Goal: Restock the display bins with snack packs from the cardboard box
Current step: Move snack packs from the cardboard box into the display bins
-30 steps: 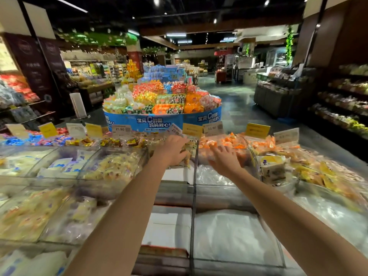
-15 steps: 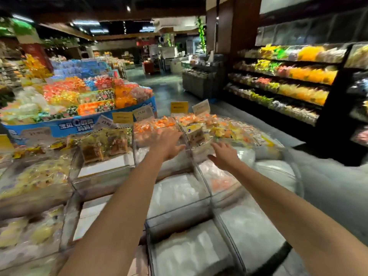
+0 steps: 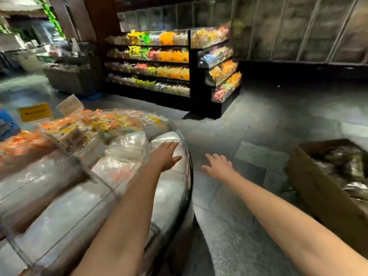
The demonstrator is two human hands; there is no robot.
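Briefly: both your hands were out in front of you and held nothing. Your left hand (image 3: 166,156) hovered over the rounded right edge of the display bins (image 3: 59,196), fingers straight and pressed together, thumb stuck out to the side. Whether it touched the bin below could not be told. Your right hand (image 3: 218,165) was past that edge, over the floor (image 3: 258,120), palm down, fingers straight and slightly spread; motion blur hid finer detail. The two hands were near each other, not touching.

The cardboard box (image 3: 318,188) stood open on the floor at the lower right edge of view, well apart from your right hand. The packs (image 3: 342,162) inside it looked dark and silvery; print unreadable.

Orange and yellow snack packs (image 3: 95,124) filled the far bins toward the left edge of the stand. A yellow price tag (image 3: 34,112) and a white price tag (image 3: 69,105) stood at the far edge behind them. A dark shelf rack (image 3: 169,62) of bright packs stood across the aisle.
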